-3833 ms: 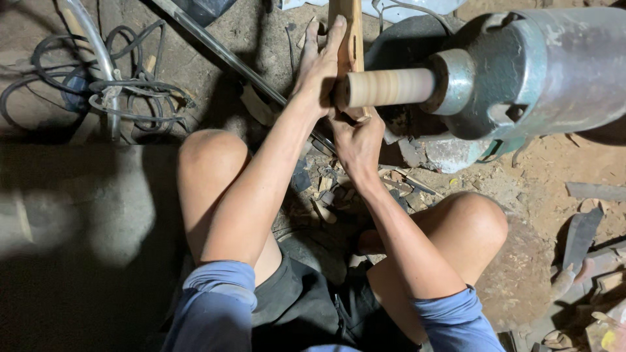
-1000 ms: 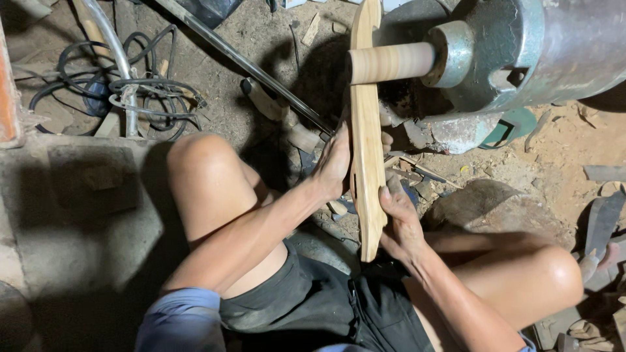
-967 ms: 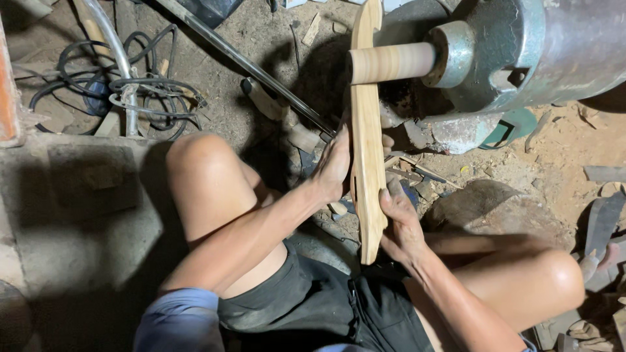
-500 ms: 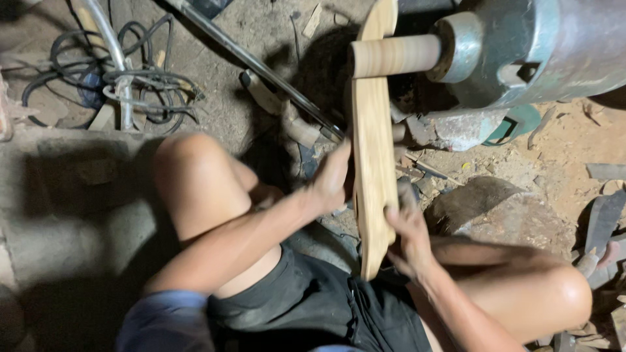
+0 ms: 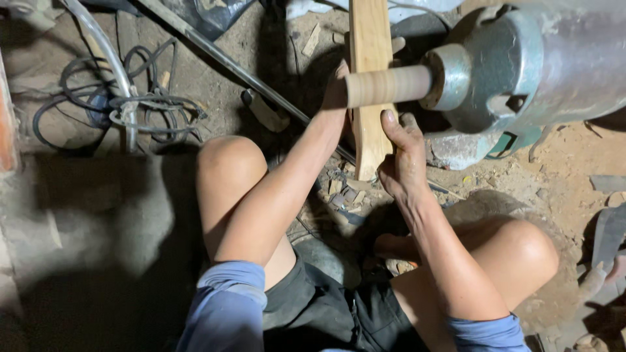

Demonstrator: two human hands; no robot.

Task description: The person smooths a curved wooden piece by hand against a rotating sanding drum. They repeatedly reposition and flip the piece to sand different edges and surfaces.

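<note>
A long flat wooden piece (image 5: 370, 78) runs away from me beneath the tan sanding drum (image 5: 388, 85) that sticks out of a grey-green motor (image 5: 541, 65). My left hand (image 5: 336, 91) grips the wood's left edge just behind the drum, partly hidden by it. My right hand (image 5: 403, 156) holds the near end of the wood from the right, thumb up along its face. The wood's near tip points at my lap. My bare knees spread to either side.
A tangle of black cables (image 5: 124, 104) and a pale hose (image 5: 107, 58) lie at the left. A metal rod (image 5: 228, 62) crosses the dirt floor diagonally. Wood scraps (image 5: 339, 186) litter the ground between my legs. Metal pieces (image 5: 610, 234) lie at the right.
The wooden piece has been pushed away from me under the drum. Both hands moved up with it, the left one now beside the drum.
</note>
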